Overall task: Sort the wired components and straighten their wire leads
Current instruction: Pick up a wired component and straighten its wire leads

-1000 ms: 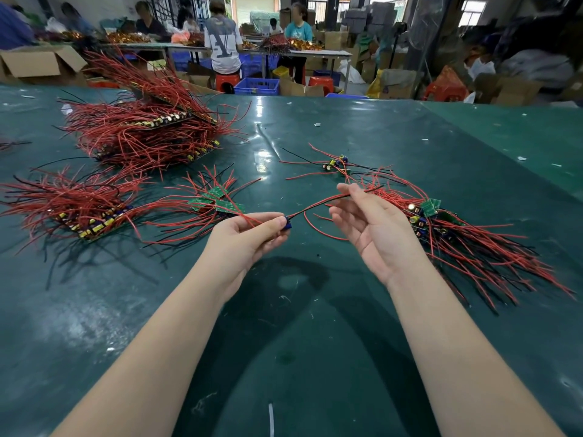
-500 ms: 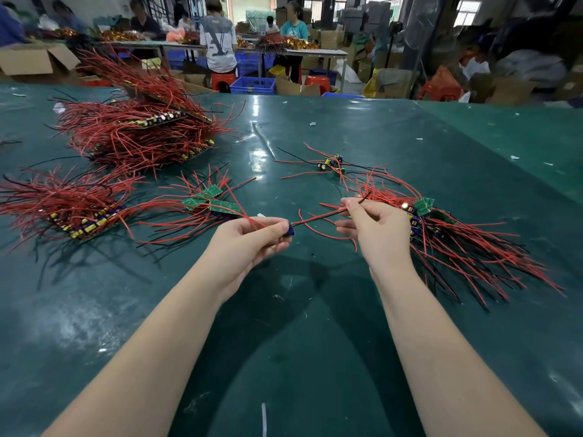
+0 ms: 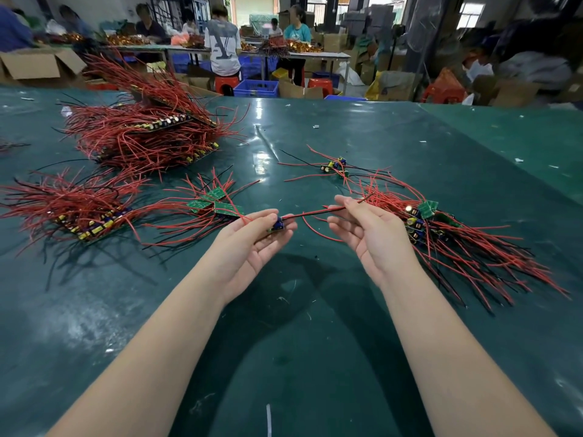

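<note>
Wired component (image 3: 277,224) pinched in left hand (image 3: 252,244); right hand (image 3: 372,234) pinches its lead (image 3: 318,212).

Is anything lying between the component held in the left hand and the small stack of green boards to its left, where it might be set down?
Nothing visible blocks it. The left hand pinches the component just right of the green boards; only that stack's own red leads fan over the table between them.
</note>
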Available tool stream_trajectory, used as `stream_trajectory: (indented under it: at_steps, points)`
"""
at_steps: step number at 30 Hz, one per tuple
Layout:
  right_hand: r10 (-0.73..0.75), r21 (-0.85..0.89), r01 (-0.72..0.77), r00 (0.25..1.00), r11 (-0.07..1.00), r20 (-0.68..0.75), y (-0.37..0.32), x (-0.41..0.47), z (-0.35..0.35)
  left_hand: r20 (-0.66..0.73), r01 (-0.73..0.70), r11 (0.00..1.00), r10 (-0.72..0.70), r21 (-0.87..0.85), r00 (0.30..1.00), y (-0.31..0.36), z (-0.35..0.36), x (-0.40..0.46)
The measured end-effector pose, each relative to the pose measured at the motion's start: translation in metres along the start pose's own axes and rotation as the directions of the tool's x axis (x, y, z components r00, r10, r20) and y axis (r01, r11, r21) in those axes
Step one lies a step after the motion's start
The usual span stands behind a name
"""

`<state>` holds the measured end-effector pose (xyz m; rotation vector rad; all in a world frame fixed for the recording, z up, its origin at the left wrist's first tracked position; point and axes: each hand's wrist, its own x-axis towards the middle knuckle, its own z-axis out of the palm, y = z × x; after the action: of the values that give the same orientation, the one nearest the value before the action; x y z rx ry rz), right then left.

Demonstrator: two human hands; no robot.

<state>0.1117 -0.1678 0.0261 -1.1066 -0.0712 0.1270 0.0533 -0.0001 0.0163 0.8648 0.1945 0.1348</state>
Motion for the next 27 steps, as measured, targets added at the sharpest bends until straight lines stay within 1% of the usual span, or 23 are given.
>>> stream_trajectory:
  at_steps: [4, 11, 13, 16, 18, 20, 25, 27]
  points:
    - [0.024, -0.018, -0.025, 1.000, 1.000, -0.017, 0.0031, -0.0006, -0.0005, 0.003, -0.018, 0.999, 0.018, -0.037, 1.000, 0.0004, 0.0023, -0.0002]
    - [0.024, -0.130, -0.033, 0.997, 0.991, -0.069, 0.0104, 0.0020, -0.0024, 0.118, -0.020, 1.000, 0.022, -0.020, 0.993, -0.0029, 0.0051, -0.0044]
    - [0.025, -0.081, -0.030, 0.998, 0.996, -0.060, 0.0083, 0.0018, -0.0033, 0.114, -0.026, 1.000, 0.027, -0.012, 0.993, -0.0020, 0.0046, -0.0038]
    - [0.069, 0.086, -0.066, 0.997, 0.994, -0.029, 0.0038, 0.0015, -0.0036, 0.085, -0.053, 0.999, 0.053, 0.001, 0.995, 0.0009, 0.0021, -0.0029]
    - [0.102, 0.157, -0.099, 0.995, 0.983, -0.007, 0.0019, 0.0015, -0.0039, 0.061, -0.060, 0.998, 0.060, 0.001, 0.996, 0.0023, 0.0016, -0.0022]
    - [0.115, 0.180, -0.113, 0.993, 0.977, 0.003, 0.0010, 0.0020, -0.0039, 0.050, -0.060, 0.998, 0.060, -0.008, 0.997, 0.0032, 0.0012, -0.0021]
    - [0.095, 0.147, -0.087, 0.995, 0.985, -0.042, 0.0019, 0.0029, -0.0063, 0.045, -0.058, 0.998, 0.058, 0.016, 0.997, 0.0036, 0.0012, -0.0024]
    - [0.106, 0.165, -0.098, 0.993, 0.981, -0.045, 0.0017, 0.0033, -0.0067, 0.041, -0.058, 0.998, 0.057, 0.017, 0.998, 0.0040, 0.0015, -0.0022]
